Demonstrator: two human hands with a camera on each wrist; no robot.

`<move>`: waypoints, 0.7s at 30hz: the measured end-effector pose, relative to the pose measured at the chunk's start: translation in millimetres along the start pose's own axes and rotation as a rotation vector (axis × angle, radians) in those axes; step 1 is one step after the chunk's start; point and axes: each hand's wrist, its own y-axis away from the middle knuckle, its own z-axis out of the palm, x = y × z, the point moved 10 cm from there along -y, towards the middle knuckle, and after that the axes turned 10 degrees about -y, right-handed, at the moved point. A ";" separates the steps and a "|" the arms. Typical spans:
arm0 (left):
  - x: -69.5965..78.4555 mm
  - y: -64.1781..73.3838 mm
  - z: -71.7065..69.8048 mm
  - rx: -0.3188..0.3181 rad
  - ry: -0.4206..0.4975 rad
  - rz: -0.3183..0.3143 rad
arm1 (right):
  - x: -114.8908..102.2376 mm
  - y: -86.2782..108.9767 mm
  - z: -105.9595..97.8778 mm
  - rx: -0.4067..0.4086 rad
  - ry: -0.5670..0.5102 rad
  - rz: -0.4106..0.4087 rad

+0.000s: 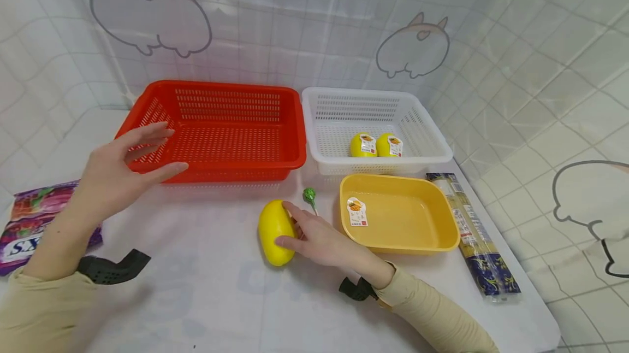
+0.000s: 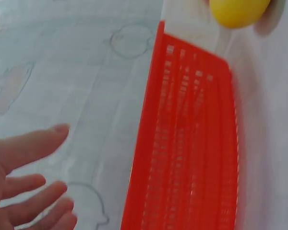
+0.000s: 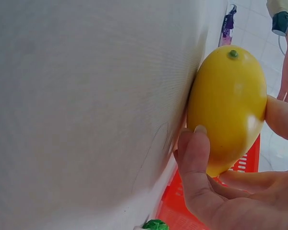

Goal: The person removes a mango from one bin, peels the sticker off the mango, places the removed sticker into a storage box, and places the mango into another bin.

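Observation:
A smooth yellow mango (image 1: 276,231) with a small green stem dot lies on the table in front of the red basket (image 1: 236,172). My right hand (image 1: 319,235) grips it from its right side. In the right wrist view, the thumb and fingers curl around the mango's (image 3: 228,108) lower half. My left hand (image 1: 115,170) is raised near the basket's left front corner, its fingers spread and holding nothing. The left wrist view shows that hand (image 2: 26,182) apart from the red basket (image 2: 192,139).
A white basket (image 1: 373,165) holds two yellow fruits (image 1: 362,146) with stickers. Before it stand a yellow tub (image 1: 400,219) and a green-wrapped lollipop (image 1: 309,195). A long noodle-like packet (image 1: 474,233) lies at right, a purple snack bag (image 1: 29,227) at left, partly behind my left arm.

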 end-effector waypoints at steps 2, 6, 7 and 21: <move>-11.8 -1.7 -5.1 -0.006 -0.026 -0.049 | 0.0 -0.1 0.8 -0.001 -0.007 -0.003; -33.0 -5.3 -8.2 -0.044 -0.083 -0.127 | -1.3 0.3 1.4 -0.003 -0.025 -0.014; -38.0 -6.3 -8.3 -0.051 -0.103 -0.141 | -1.2 0.2 1.8 -0.004 -0.031 -0.016; -102.5 -16.3 5.7 -0.153 -0.030 -0.263 | 1.3 0.9 3.9 -0.012 -0.073 0.016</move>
